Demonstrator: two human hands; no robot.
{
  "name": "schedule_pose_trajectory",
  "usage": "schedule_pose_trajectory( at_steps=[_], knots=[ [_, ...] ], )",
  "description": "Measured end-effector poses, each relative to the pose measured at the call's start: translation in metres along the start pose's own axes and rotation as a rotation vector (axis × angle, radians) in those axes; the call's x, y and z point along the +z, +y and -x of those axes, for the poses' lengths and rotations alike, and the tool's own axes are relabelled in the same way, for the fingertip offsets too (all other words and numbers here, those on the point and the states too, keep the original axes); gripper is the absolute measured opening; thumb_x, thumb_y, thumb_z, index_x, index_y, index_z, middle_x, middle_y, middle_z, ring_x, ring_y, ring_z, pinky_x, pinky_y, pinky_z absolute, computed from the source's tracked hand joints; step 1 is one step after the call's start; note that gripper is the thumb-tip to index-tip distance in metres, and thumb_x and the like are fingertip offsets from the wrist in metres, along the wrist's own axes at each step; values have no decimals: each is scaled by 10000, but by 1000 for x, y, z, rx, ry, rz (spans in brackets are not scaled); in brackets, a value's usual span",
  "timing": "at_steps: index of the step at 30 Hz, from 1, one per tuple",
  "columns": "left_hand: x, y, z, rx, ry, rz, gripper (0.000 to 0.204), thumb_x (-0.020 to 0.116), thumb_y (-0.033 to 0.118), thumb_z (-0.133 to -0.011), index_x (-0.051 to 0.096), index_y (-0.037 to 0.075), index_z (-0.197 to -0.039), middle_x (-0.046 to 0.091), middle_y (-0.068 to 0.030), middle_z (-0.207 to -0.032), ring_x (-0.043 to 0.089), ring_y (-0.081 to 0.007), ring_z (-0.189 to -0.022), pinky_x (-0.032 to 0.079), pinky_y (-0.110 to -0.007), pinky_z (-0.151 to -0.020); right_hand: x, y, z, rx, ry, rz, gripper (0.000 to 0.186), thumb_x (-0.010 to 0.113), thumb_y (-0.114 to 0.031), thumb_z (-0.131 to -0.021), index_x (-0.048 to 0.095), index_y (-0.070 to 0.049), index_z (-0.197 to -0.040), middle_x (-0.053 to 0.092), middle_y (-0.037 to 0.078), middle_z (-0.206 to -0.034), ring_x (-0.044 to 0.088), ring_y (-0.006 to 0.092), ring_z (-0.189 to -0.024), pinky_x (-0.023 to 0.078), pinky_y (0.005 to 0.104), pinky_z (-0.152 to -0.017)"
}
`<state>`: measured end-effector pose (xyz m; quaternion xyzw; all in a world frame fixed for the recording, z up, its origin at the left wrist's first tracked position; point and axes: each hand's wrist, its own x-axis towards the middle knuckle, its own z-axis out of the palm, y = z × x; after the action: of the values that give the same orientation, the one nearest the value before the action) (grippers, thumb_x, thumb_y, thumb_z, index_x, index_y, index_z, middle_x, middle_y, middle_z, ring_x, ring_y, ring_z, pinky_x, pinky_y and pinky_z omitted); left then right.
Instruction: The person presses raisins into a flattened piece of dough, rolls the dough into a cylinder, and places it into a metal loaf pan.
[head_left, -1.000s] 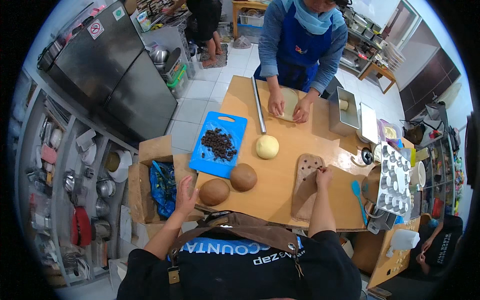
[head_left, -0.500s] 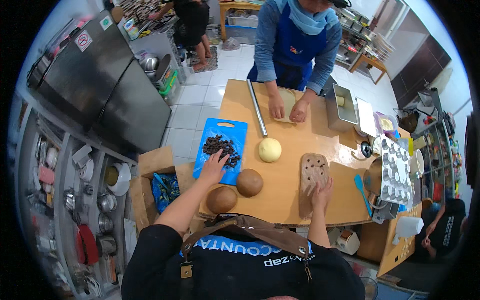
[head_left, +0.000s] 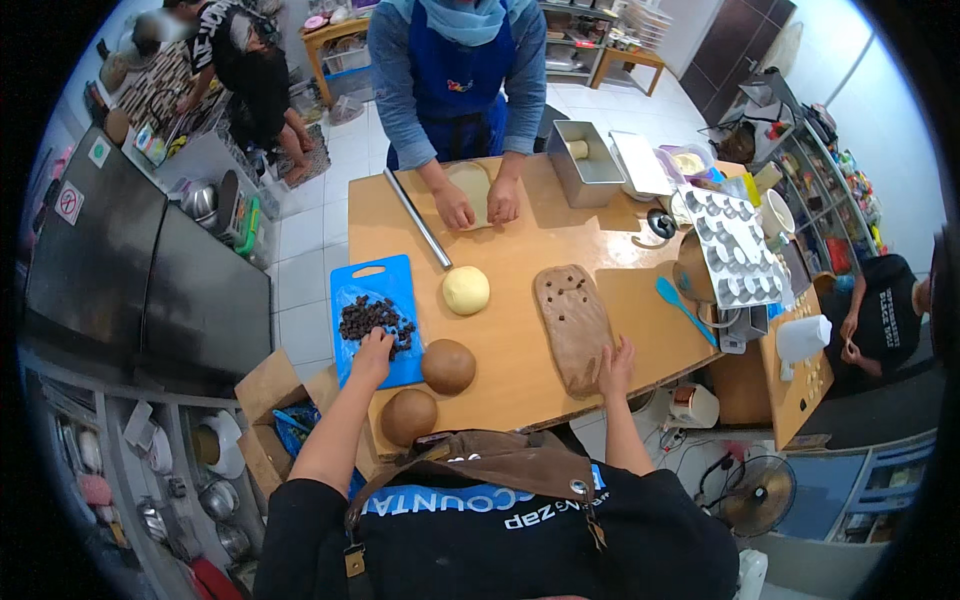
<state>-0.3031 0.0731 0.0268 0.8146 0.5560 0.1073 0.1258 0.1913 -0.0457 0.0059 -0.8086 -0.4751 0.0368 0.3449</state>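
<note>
On a blue cutting board [head_left: 402, 371] lies a heap of small dark brown chunks [head_left: 362, 318], perhaps chocolate. My left hand [head_left: 374, 352] reaches into the heap's near side, fingers bunched downward on some chunks. To the right, a flattened oblong of brown dough [head_left: 577, 335] bears several of the same chunks near its far end. At its near right edge rests my right hand [head_left: 616, 368], fingers stretched out and touching the dough. Two brown dough balls, one by the board [head_left: 448, 366] and one nearer me [head_left: 408, 417], sit beside a pale yellow dough ball [head_left: 466, 290].
Across the table [head_left: 500, 350], a co-worker's hands [head_left: 478, 206] press pale dough next to a metal rolling pin [head_left: 418, 218]. A loaf tin [head_left: 584, 165], a blue spatula [head_left: 685, 310] and a muffin tray [head_left: 738, 248] stand along the right. An open carton [head_left: 265, 395] is at the left.
The view has shifted, so the table sits further left. My left fingers have drawn together in the chunks. My right hand has slid from on top of the brown dough to its right edge.
</note>
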Motion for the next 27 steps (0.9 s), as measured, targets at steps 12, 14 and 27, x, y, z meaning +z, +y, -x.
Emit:
schedule_pose_trajectory(
  at_steps=[12,14,27],
  knots=[
    [6,-1,-2,-379,181,339,142,677,77,-757,631,21,-880,577,-144,-946,608,-305,-879,500,-394,-782,7,-43,-7,-220,-167,-67,349,538,-245,-913,518,-49,-1201,517,165,-1199,515,338,-1113,433,412,-927],
    [9,-8,1,-372,229,298,152,679,84,-764,640,33,-902,618,-139,-934,622,-276,-828,506,-376,-743,8,-54,2,-251,-175,-13,327,557,-227,-900,536,-49,-1173,540,160,-1159,523,351,-1084,434,411,-917],
    [18,155,-42,-444,-199,1805,174,643,53,-851,584,31,-1014,635,-64,-914,622,-163,-775,512,-273,-681,33,-117,25,718,-830,-1372,287,479,-310,-978,576,-63,-1087,613,75,-993,596,222,-925,483,370,-872]
  ],
)
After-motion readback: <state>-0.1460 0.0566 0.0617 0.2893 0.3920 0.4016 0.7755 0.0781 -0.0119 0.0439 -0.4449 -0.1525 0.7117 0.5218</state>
